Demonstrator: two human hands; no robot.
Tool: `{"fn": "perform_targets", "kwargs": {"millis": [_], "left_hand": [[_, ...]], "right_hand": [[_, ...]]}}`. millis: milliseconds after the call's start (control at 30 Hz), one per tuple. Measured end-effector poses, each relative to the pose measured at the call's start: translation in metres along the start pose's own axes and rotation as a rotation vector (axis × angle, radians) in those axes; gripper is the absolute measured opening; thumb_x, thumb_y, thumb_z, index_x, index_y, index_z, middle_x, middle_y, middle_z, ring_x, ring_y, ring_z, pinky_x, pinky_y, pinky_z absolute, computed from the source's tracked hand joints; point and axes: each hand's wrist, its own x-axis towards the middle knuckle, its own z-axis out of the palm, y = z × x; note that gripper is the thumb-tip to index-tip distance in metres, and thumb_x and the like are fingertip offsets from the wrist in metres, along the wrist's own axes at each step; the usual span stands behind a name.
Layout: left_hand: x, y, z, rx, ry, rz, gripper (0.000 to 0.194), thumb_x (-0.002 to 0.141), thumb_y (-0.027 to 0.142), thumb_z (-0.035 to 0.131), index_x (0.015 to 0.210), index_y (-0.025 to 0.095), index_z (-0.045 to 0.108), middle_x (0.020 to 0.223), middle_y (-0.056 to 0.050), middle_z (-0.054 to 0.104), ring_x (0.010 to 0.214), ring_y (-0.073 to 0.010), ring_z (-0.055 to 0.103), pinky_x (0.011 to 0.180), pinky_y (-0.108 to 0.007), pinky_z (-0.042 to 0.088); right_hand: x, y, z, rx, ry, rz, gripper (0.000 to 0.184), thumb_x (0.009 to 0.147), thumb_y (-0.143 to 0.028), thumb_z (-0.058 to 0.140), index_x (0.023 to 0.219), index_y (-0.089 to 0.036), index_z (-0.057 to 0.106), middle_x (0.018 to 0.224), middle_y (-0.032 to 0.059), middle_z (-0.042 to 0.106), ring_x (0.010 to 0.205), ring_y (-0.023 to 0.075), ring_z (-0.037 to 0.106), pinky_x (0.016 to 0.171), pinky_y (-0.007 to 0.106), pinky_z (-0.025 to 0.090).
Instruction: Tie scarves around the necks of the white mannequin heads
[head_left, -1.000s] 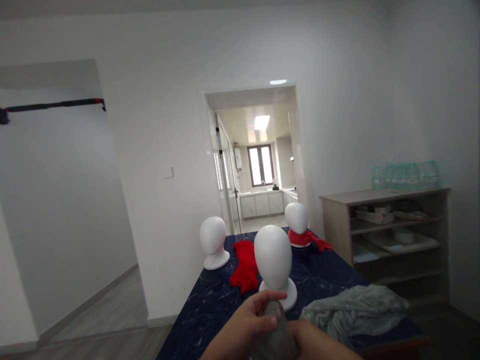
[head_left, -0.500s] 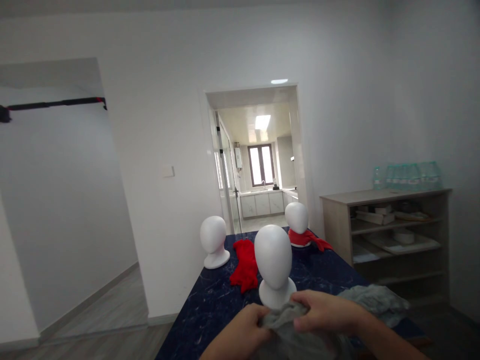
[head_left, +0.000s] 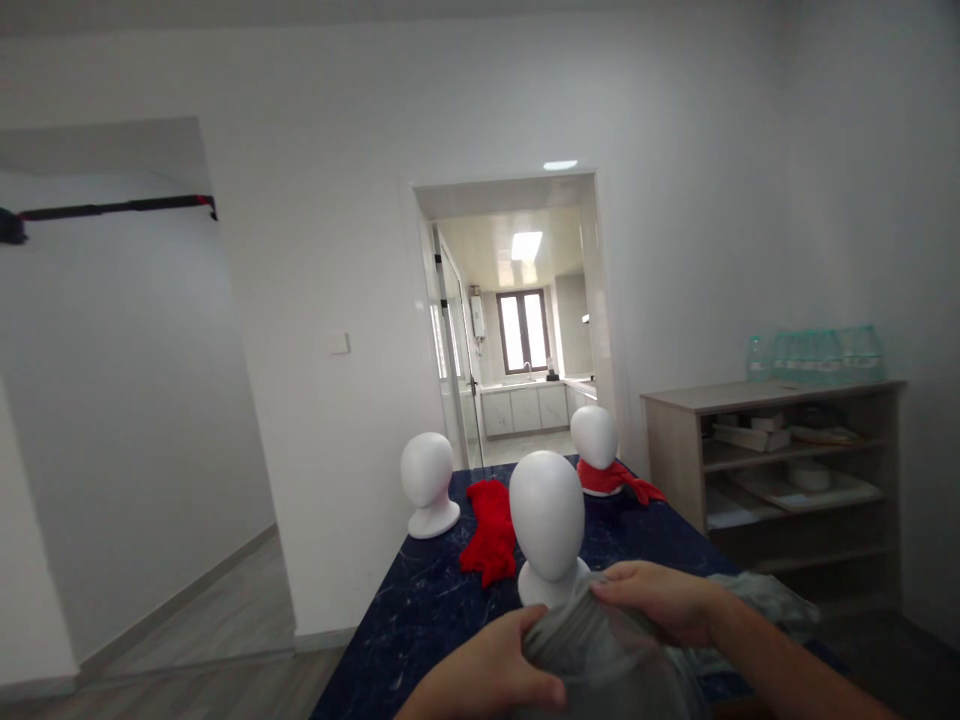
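Both hands are low in the near middle of the view, over the near edge of the dark blue desk (head_left: 420,610), and both have hold of a grey cloth (head_left: 600,655) bunched between them. The left hand (head_left: 487,675) comes up from the bottom edge with its back turned upward, fingers curled down over the near left part of the cloth and the thumb pressed along its side; its grip is closed on the fabric. The right hand (head_left: 660,600) reaches in from the right, forearm slanting down toward the bottom right corner, palm down, fingertips pinching the top fold of the cloth; that grip is closed on it too. The cloth is raised a little off the desk at the hands, and the rest of it trails away to the right, lying on the desk.

Just beyond the hands stands a white foam head (head_left: 547,525), upright on its round base. A red cloth (head_left: 491,530) lies to its left, farther back. A second foam head (head_left: 426,482) stands at far left, and a third (head_left: 594,440) at the far end wears a red scarf. A wooden shelf (head_left: 780,460) stands to the right.
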Motion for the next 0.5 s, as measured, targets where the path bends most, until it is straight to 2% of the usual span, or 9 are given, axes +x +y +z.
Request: {"fn": "perform_targets", "kwargs": {"millis": [67, 167, 267, 333, 433, 500], "left_hand": [[-0.004, 0.003, 0.005, 0.198, -0.025, 0.015, 0.044, 0.071, 0.033, 0.091, 0.112, 0.024, 0.082, 0.103, -0.004, 0.080, 0.094, -0.0287, 0.071, 0.086, -0.036, 0.052], [-0.004, 0.005, 0.008, 0.313, -0.027, 0.076, 0.017, 0.080, 0.030, 0.079, 0.095, 0.026, 0.085, 0.098, -0.003, 0.079, 0.090, -0.0272, 0.069, 0.081, -0.034, 0.051], [0.001, 0.000, 0.000, 0.266, 0.030, 0.089, 0.017, 0.074, 0.022, 0.072, 0.087, 0.023, 0.084, 0.108, -0.002, 0.075, 0.096, -0.0248, 0.065, 0.083, -0.030, 0.049], [0.003, -0.006, -0.011, 0.153, 0.079, 0.048, 0.024, 0.072, 0.021, 0.065, 0.089, 0.019, 0.083, 0.102, -0.003, 0.073, 0.093, -0.0223, 0.063, 0.082, -0.028, 0.047], [0.003, -0.015, -0.024, 0.038, 0.097, -0.077, 0.022, 0.073, 0.022, 0.064, 0.087, 0.017, 0.081, 0.082, -0.001, 0.069, 0.077, -0.0177, 0.057, 0.073, -0.025, 0.043], [0.000, -0.015, -0.028, 0.042, 0.046, -0.113, 0.013, 0.073, 0.025, 0.075, 0.084, 0.018, 0.079, 0.081, 0.000, 0.070, 0.075, -0.0173, 0.057, 0.074, -0.026, 0.043]], "right_hand": [[-0.002, -0.009, 0.005, -0.033, 0.001, 0.003, 0.051, 0.085, -0.063, 0.076, 0.106, -0.018, 0.081, 0.097, 0.0077, 0.081, 0.073, 0.0148, 0.071, 0.070, 0.024, 0.054], [-0.006, -0.023, 0.009, -0.380, -0.125, 0.062, 0.051, 0.077, -0.061, 0.083, 0.109, -0.022, 0.081, 0.089, 0.0012, 0.079, 0.060, 0.0120, 0.065, 0.056, 0.021, 0.048], [-0.008, -0.032, 0.007, -0.838, -0.252, 0.122, 0.042, 0.060, -0.049, 0.094, 0.094, -0.026, 0.085, 0.072, -0.0053, 0.075, 0.053, 0.0123, 0.060, 0.049, 0.021, 0.042], [-0.008, -0.035, 0.003, -0.999, -0.282, 0.131, 0.030, 0.057, -0.045, 0.094, 0.077, -0.026, 0.083, 0.064, -0.0073, 0.072, 0.053, 0.0125, 0.060, 0.050, 0.021, 0.040], [-0.010, -0.042, -0.001, -0.955, -0.246, 0.129, 0.016, 0.067, -0.040, 0.084, 0.070, -0.024, 0.080, 0.057, -0.0078, 0.066, 0.050, 0.0111, 0.055, 0.050, 0.022, 0.038], [-0.013, -0.053, -0.001, -0.825, -0.186, 0.071, 0.014, 0.076, -0.035, 0.073, 0.075, -0.022, 0.079, 0.056, -0.0075, 0.062, 0.048, 0.0100, 0.051, 0.049, 0.021, 0.037]]}}
